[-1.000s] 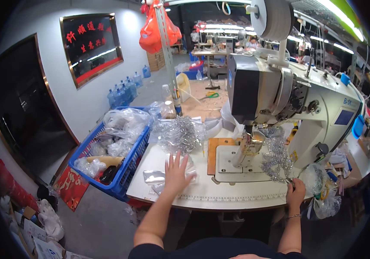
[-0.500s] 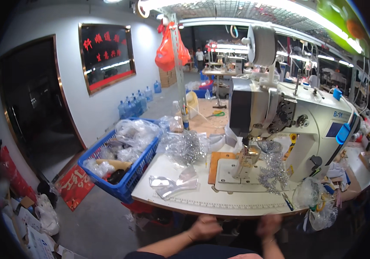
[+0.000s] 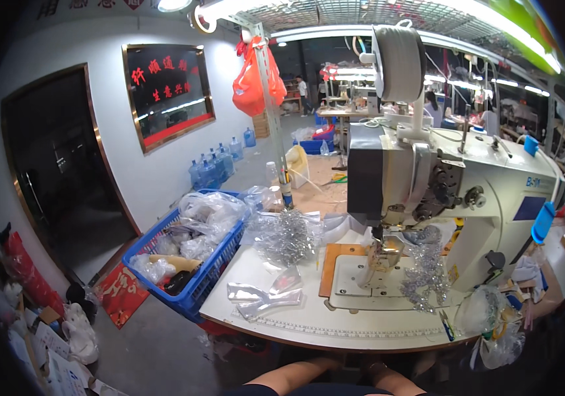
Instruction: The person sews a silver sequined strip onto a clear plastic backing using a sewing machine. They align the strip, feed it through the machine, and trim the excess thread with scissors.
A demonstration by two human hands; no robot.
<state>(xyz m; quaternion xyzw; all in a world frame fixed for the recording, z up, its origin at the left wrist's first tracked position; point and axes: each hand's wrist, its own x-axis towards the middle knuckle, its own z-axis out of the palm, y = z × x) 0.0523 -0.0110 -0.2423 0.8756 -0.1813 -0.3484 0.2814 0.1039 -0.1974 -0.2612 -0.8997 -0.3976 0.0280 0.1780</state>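
My left hand [image 3: 325, 363] and my right hand [image 3: 373, 365] are low in the view, close together at the front edge of the white sewing table [image 3: 355, 330]. The fingers of both are hidden in the dark below that edge, so whether they hold anything does not show. Above them stands a large white sewing machine [image 3: 493, 175]. Left of it lies a heap of silver tinsel [image 3: 287, 237], and more tinsel [image 3: 426, 274] rests beside the needle area. Shiny silver strips [image 3: 266, 297] lie crossed at the table's left front. Small thread snips [image 3: 447, 326] sit near the right front edge.
A blue basket [image 3: 196, 300] of plastic-wrapped things adjoins the table's left side. A metal post [image 3: 270, 105] carries a red bag [image 3: 249, 86]. Clear plastic bags [image 3: 503, 336] hang at the right front corner. Water bottles [image 3: 213, 168] line the wall.
Both hands have drawn closer together and gone down below the table's front edge; before, they were spread apart and more visible. My view has shifted slightly. The things on the table lie as before.
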